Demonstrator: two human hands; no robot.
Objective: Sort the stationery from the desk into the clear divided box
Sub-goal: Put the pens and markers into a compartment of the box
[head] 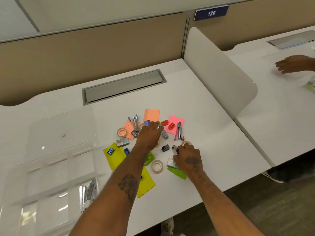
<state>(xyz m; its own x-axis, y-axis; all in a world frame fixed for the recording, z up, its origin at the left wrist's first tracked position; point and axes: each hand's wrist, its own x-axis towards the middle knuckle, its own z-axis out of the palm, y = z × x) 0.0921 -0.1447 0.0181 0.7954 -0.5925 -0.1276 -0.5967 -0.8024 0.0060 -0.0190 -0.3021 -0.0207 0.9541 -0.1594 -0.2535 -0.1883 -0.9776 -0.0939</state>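
The clear divided box (51, 169) lies at the left with its lid (63, 130) open behind it; a few silver staplers (88, 193) rest in a near compartment. My left hand (150, 135) reaches across the pile, and its fingertips cover the top end of a silver stapler (165, 133) that lies on the desk. My right hand (187, 159) is curled around a small silver stapler (175, 148), its thumb beside a silver staple box (171, 163). Scattered around are tape rolls (157, 166), sharpeners (171, 126), more staplers (179, 132) and coloured sticky notes (151, 114).
A grey cable hatch (122, 86) sits at the back of the white desk (213, 147). A white divider panel (219, 72) bounds the right side. Beyond it, another person's hand (291, 63) rests on the neighbouring desk. The desk's front edge runs just below my forearms.
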